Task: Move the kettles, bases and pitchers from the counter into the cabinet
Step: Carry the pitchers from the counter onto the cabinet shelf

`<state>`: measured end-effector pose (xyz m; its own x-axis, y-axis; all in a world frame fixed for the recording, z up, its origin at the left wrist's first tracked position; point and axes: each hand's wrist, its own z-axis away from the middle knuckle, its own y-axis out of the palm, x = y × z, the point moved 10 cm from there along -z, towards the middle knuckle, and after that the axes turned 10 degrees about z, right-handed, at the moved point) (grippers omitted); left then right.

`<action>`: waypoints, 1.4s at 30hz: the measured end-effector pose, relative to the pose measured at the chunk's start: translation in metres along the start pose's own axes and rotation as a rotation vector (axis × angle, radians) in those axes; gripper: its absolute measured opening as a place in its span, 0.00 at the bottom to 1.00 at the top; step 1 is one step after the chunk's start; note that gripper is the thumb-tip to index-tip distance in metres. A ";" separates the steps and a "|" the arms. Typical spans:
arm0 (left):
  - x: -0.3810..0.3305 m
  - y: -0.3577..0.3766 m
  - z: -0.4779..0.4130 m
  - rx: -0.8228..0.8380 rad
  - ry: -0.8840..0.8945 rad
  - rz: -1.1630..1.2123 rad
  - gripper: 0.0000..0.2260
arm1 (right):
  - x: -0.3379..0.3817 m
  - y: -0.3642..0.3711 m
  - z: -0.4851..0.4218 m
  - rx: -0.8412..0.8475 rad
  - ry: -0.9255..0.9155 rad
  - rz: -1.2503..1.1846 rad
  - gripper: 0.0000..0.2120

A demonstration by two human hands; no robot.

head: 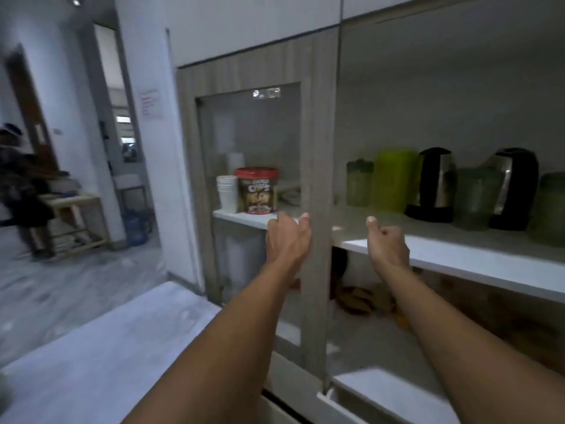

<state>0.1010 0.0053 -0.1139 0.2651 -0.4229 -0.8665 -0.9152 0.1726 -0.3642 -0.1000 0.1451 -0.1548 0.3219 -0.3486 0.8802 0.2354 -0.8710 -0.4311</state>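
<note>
Two black-and-steel kettles [434, 185] [513, 188] stand on their bases on the cabinet's white shelf [458, 261], right half. Several green pitchers stand among them: a small one [360, 183], a bright lime one [394, 179], a translucent one [477, 197] and one at the right edge [550, 209]. My left hand [287, 240] is on the sliding cabinet door [319, 166], fingers and thumb bent around the left edge of its wooden stile. My right hand [386, 243] hovers just before the shelf edge, left of the kettles, loosely curled with the thumb up and nothing in it.
Behind the door's glass are a stack of white cups [227, 192] and a red-lidded cereal tub [257, 189]. A white counter [101, 347] lies below left. Yellow-brown items [360, 299] sit on the lower shelf. A person [21, 185] stands at far left by a wooden rack.
</note>
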 end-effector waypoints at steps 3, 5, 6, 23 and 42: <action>0.063 -0.122 0.027 -0.094 -0.072 -0.119 0.24 | 0.040 0.077 0.101 0.159 -0.066 0.003 0.23; 0.103 -0.203 0.042 -0.160 -0.147 -0.180 0.25 | 0.062 0.129 0.164 0.297 -0.096 -0.020 0.23; 0.119 -0.243 0.049 -0.200 -0.182 -0.195 0.24 | 0.073 0.151 0.194 0.353 -0.117 -0.014 0.23; 0.378 -0.630 0.177 -0.678 -0.752 -0.176 0.23 | 0.207 0.470 0.532 0.968 -0.401 0.130 0.19; 0.619 -0.576 0.055 -0.594 -1.075 0.269 0.23 | 0.134 0.735 0.557 1.209 -0.200 0.375 0.22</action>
<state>0.8089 -0.3072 -0.4588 -0.0936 0.5485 -0.8309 -0.8995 -0.4043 -0.1655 0.6272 -0.3488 -0.4636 0.6560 -0.3537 0.6667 0.7463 0.1727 -0.6428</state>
